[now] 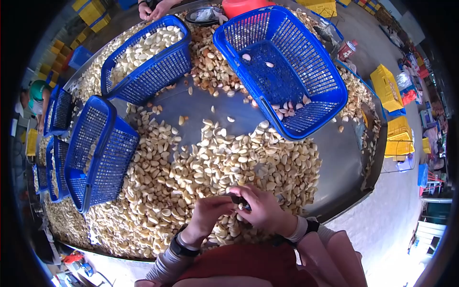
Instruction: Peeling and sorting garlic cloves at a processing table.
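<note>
Peeled garlic cloves [229, 158] lie in a wide heap on a metal table [333, 179]. Low in the middle of the view, my left hand [211, 215] and my right hand [263, 210] meet over the heap. The right hand is closed around a small dark object [244, 203], too small to identify, with a pale bit at its tip. The left fingertips touch or nearly touch that bit; whether they grip it is hidden. Beyond my hands, a large blue plastic basket [297, 71] stands tilted, with several pinkish cloves in it.
Blue baskets [154, 75] [104, 154] stand at the left, one full of white cloves. A red container [247, 5] and a dark bowl [204, 16] are at the far edge. Another person's hands [154, 10] work there; a person in green [37, 93] is far left. Yellow crates [387, 88] stand right.
</note>
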`<action>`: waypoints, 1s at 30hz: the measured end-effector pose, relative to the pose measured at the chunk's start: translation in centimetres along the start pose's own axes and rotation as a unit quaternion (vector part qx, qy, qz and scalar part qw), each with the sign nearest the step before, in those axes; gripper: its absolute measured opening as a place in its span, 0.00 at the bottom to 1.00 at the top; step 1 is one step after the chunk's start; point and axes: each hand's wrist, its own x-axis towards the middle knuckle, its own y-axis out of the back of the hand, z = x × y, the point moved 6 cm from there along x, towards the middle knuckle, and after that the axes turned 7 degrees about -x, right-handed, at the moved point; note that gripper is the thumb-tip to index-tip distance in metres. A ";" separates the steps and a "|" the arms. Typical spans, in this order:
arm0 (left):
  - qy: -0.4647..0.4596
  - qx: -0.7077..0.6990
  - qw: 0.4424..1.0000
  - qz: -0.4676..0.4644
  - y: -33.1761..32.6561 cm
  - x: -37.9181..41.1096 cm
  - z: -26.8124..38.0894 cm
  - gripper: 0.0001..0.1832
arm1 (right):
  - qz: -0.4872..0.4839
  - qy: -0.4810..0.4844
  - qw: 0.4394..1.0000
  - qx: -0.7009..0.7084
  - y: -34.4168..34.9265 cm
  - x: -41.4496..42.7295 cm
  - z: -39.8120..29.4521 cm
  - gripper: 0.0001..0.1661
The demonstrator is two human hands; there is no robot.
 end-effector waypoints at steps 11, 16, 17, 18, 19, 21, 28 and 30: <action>-0.153 -0.139 0.977 0.058 2.1 -1.4 1.2 0.13 | -0.051 0.076 0.994 0.066 -0.3 -0.4 -1.4 0.38; -0.119 -0.129 0.982 0.070 1.9 -0.9 0.8 0.11 | -0.095 -0.010 0.930 0.354 -1.6 -0.6 0.9 0.31; -0.090 -0.177 0.978 0.071 1.8 -0.3 0.4 0.12 | -0.208 -0.154 0.763 0.592 -3.3 -1.6 1.3 0.29; -0.073 -0.234 0.969 0.041 1.3 -0.2 0.7 0.13 | -0.178 -0.191 0.717 0.646 -2.4 -1.5 0.7 0.28; -0.055 -0.290 0.955 0.011 0.9 -0.3 1.0 0.14 | -0.178 -0.192 0.716 0.647 -2.6 -1.5 1.2 0.28; -0.038 0.030 0.997 -0.056 1.2 0.0 -0.5 0.14 | -0.143 -0.252 0.727 0.622 -2.9 -2.1 3.3 0.29; -0.279 0.606 0.722 -0.185 -4.5 -0.9 -5.2 0.12 | -0.138 -0.261 0.830 0.474 -2.5 -2.2 3.8 0.27; -0.335 0.585 0.726 -0.134 -2.7 1.0 -2.8 0.15 | -0.115 -0.258 0.830 0.481 -2.8 -2.3 4.5 0.27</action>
